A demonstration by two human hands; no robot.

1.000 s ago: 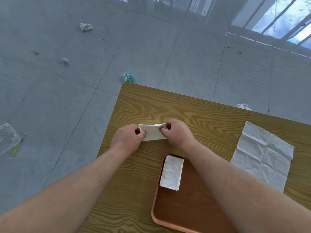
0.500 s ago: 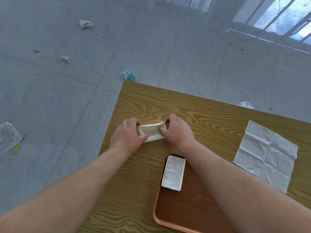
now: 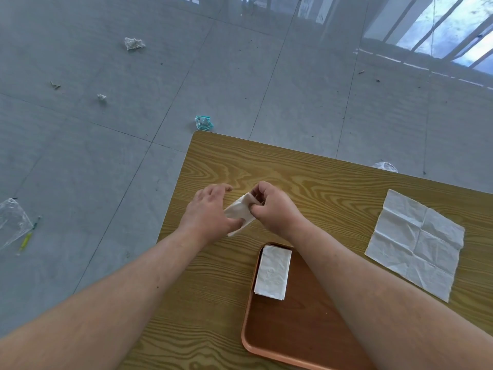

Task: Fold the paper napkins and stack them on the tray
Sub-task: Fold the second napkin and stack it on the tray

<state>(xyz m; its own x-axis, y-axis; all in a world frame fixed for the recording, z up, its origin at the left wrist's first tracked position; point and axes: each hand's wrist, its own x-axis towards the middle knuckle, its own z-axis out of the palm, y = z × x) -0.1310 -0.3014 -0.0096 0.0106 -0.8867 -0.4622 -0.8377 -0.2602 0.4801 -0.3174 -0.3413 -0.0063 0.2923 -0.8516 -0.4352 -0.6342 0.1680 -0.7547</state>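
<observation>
Between both hands: folded napkin (image 3: 240,213), pinched by right hand (image 3: 274,209) fingers; left hand (image 3: 209,210) fingers spread wide, thumb beneath. Near side: tray (image 3: 306,329) holds 1 done. Right: 1 unfolded sheet (image 3: 416,243) left.

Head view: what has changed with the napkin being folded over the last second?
The folded napkin has turned from lying level between both hands to slanting, its far end raised in the right hand. The left hand has opened its fingers, only its thumb side touching the napkin. Unchanged: one folded napkin on the tray, tray, unfolded napkin.
</observation>
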